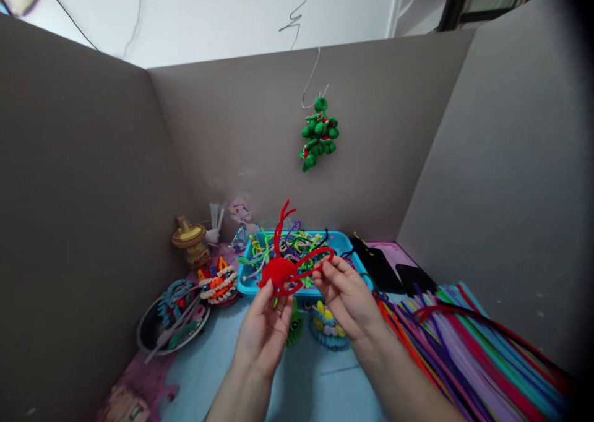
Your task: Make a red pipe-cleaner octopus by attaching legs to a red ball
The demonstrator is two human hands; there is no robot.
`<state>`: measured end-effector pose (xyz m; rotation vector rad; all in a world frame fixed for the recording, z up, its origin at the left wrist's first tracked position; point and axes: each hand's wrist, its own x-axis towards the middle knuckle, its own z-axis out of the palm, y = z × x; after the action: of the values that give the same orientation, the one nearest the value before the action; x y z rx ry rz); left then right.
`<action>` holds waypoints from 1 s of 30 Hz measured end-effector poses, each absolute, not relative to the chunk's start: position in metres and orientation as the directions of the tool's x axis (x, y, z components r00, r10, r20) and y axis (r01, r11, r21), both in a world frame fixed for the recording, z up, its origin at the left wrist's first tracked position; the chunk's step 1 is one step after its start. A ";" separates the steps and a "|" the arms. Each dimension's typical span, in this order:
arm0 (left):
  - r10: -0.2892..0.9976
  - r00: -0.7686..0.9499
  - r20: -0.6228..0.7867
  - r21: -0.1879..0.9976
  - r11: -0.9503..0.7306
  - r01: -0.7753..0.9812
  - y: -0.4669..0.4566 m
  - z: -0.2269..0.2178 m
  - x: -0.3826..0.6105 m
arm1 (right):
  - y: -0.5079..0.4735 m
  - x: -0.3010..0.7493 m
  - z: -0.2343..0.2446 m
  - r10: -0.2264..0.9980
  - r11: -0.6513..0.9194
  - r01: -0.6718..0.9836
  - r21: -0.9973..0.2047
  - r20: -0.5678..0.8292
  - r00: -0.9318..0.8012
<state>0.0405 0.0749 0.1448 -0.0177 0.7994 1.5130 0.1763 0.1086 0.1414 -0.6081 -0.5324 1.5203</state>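
Note:
A red pipe-cleaner figure (279, 272), a rounded body with long loose stems, is held up in front of the blue tray. My left hand (263, 332) pinches the lower edge of its body between thumb and fingers. With thumb and forefinger, my right hand (346, 292) grips a looped red stem that reaches out to the right of the body. Two more stems stick upward from the body. Below and behind my hands, a green piece with a dark eye (295, 326) and a blue ruffled piece with yellow bits (328, 329) sit on the blue table surface.
A blue tray (244, 286) holds tangled pipe-cleaner scraps. Many coloured pipe cleaners (468, 341) lie at right. A metal bowl (143, 332), an orange-and-cream craft piece (219, 286) and a wooden spool (189, 239) stand left. A green ornament (320, 131) hangs before the grey back panel (232, 131).

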 end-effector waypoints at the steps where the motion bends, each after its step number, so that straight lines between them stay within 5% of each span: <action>1: 0.872 -0.138 -0.469 0.458 0.106 -0.883 0.075 0.144 0.040 | 0.110 0.177 0.140 0.997 -0.065 -0.769 -0.636 -0.078 -0.019; 19: 0.872 -0.137 -0.470 0.445 0.100 -0.890 0.073 0.149 0.042 | 0.111 0.174 0.136 0.989 -0.140 -0.793 -0.593 -0.129 -0.078; 30: 0.886 -0.139 -0.442 0.435 0.077 -0.897 0.074 0.146 0.040 | 0.117 0.182 0.132 0.999 0.002 -0.759 -0.651 -0.038 0.036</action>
<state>0.0401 0.0737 0.1462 -0.0191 0.7445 1.5397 0.1822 0.1167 0.1316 -0.5911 -0.5145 1.4778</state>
